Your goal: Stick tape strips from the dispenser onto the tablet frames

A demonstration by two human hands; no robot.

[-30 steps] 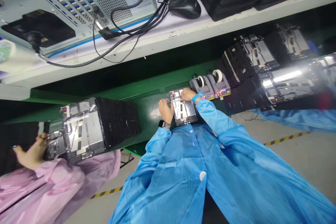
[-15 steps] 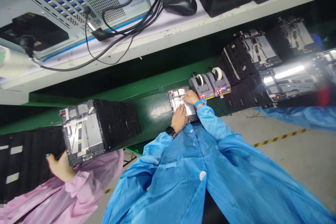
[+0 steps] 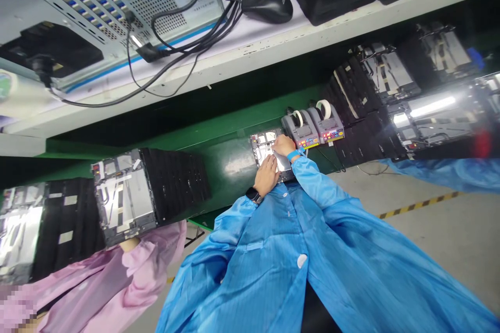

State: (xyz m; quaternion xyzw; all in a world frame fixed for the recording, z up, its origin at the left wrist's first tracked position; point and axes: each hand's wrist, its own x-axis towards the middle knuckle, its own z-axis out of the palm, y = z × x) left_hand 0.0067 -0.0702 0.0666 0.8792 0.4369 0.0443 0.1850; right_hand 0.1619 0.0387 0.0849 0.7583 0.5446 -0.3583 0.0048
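An opened tablet (image 3: 261, 140), with silver battery panels and strips across it, lies on the green bench in front of me. My left hand (image 3: 266, 174) rests on its lower left part, fingers stretched out flat; a dark watch is on that wrist. Over the upper right part, my right hand (image 3: 284, 144) has its fingers bent and closed together against the tablet. Whatever may be between those fingertips is too small to make out. A blue band circles my right wrist.
Two tape dispensers (image 3: 312, 127) stand just right of the tablet. Rows of similar opened tablets (image 3: 127, 197) stand to the left and others (image 3: 386, 70) to the right. A co-worker's pink sleeve (image 3: 144, 265) is at lower left. Above are a shelf edge (image 3: 242, 60), computer mouse (image 3: 267, 3) and cables.
My right hand has shifted only slightly on the tablet. At left, the co-worker's hand has gone behind the stacked tablets, and another row's silver face has come into view.
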